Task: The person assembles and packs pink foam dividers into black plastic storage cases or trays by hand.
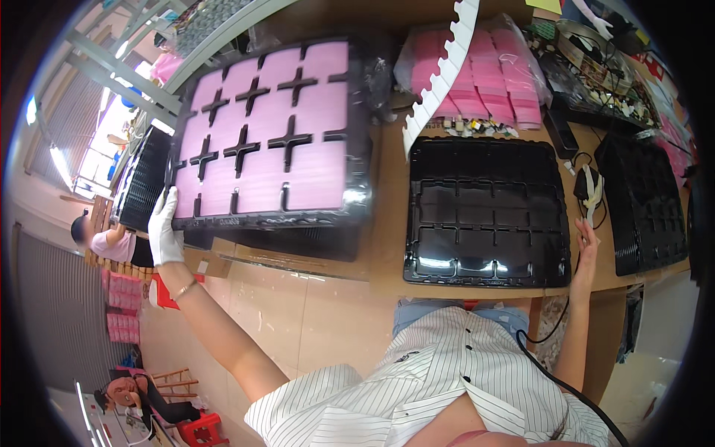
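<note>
At the left, my white-gloved left hand (164,231) grips the near left corner of a black plastic tray (261,222). Pink foam sheets (264,119) fill its compartments, with black cross-shaped dividers showing between them. The tray looks smeared by motion and covers part of a dark tray underneath. My bare right hand (586,253) is beside the right edge of another black tray (488,212), its fingers stretched out and nothing seen in them. That second tray lies flat on the brown table in front of me, with no foam showing in it.
Stacked black trays stand at the right (644,201) and far left (141,182). Behind the middle tray are bundles of pink sheets (477,74), and a white notched strip (443,78) rises there. A black cable (555,372) runs past my right arm. Another person (112,242) sits far left.
</note>
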